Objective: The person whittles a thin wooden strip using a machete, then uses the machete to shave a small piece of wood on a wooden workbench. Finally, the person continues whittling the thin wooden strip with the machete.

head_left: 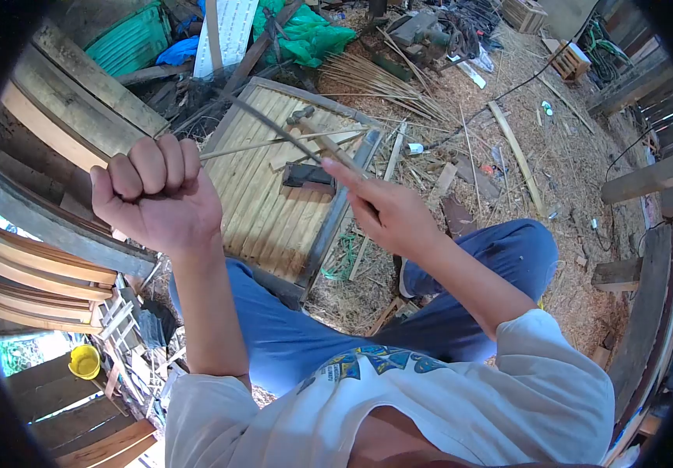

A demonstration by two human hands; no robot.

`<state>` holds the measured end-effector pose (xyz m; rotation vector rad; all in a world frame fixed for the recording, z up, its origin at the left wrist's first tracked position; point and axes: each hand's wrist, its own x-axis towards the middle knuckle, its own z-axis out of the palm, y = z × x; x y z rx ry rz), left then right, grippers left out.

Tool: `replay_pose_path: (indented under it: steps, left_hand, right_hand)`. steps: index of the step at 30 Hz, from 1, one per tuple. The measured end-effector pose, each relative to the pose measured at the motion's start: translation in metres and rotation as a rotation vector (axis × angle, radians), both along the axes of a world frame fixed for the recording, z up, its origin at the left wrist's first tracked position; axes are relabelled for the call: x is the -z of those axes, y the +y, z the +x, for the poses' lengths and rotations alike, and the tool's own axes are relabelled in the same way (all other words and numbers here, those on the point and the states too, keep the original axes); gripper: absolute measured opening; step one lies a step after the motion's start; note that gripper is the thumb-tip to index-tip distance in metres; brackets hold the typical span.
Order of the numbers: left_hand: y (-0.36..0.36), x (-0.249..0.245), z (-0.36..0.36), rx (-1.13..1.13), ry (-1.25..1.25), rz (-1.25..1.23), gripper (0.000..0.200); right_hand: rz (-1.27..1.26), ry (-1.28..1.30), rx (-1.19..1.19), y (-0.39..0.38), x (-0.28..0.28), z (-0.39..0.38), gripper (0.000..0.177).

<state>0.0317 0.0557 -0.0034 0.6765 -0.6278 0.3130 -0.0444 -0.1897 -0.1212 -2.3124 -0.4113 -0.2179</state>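
My left hand point(161, 191) is raised in a closed fist at the left, and a thin wooden strip point(274, 143) runs from it to the right. My right hand point(391, 214) grips a long knife point(270, 123), index finger stretched along it, the dark narrow blade pointing up and to the left. In this view the blade crosses the strip. Below them a slatted wooden panel point(251, 222) lies in front of my knees. On it rest a dark block point(309, 176) and a hammer point(313, 129), its handle partly covered by the knife.
Long thin sticks point(383, 82) lie in a heap beyond the panel. Shavings and scraps litter the floor point(539, 249). Planks point(79, 93) stand along the left, a yellow bucket point(85, 362) is at lower left, and a green string tangle point(342, 257) lies beside the panel.
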Motion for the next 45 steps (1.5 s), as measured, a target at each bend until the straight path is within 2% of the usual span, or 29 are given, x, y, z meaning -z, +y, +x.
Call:
replay_pose_path:
  steps: [5,8,12,13,16,20,26,34,38,41,44,45]
  left_hand:
    - [0.007,0.0,0.004,-0.03,0.065,-0.034,0.049]
    - [0.004,-0.001,0.004,-0.069,0.064,-0.009,0.048]
    - [0.002,0.0,0.004,-0.056,0.047,0.006,0.048]
    - [0.002,-0.001,0.004,-0.076,0.059,0.011,0.048]
    - [0.004,-0.003,0.005,-0.112,0.102,0.006,0.048]
    - [0.005,-0.005,0.005,-0.111,0.13,-0.028,0.045]
    - [0.008,0.0,0.01,-0.055,-0.007,-0.043,0.043]
    - [0.009,-0.001,0.013,-0.084,0.03,-0.038,0.039]
    - [0.001,-0.006,0.009,-0.065,0.044,-0.055,0.032]
    - [0.002,-0.004,0.01,-0.076,-0.01,-0.022,0.036]
    - [0.003,-0.004,0.009,-0.073,-0.036,-0.065,0.035]
    - [0.005,-0.007,0.008,-0.08,-0.035,-0.085,0.033]
  right_hand:
    - [0.061,0.322,0.241,-0.028,0.036,0.025,0.06]
    - [-0.016,0.214,0.18,-0.027,0.03,0.017,0.059]
    - [0.012,0.128,0.048,-0.012,0.007,0.002,0.059]
    - [0.076,0.1,0.06,-0.014,0.019,0.005,0.059]
    - [-0.029,0.251,0.199,-0.025,0.036,0.018,0.059]
    - [0.027,0.21,0.231,-0.041,0.061,0.029,0.061]
    - [-0.06,0.24,0.263,-0.039,0.058,0.029,0.062]
    - [-0.174,0.244,0.285,-0.04,0.061,0.033,0.06]
    - [-0.068,0.238,0.294,-0.047,0.067,0.033,0.059]
    - [-0.113,0.309,0.307,-0.044,0.058,0.031,0.056]
    - [0.118,0.114,0.377,-0.045,0.081,0.035,0.056]
    - [0.186,0.164,0.402,-0.045,0.079,0.036,0.056]
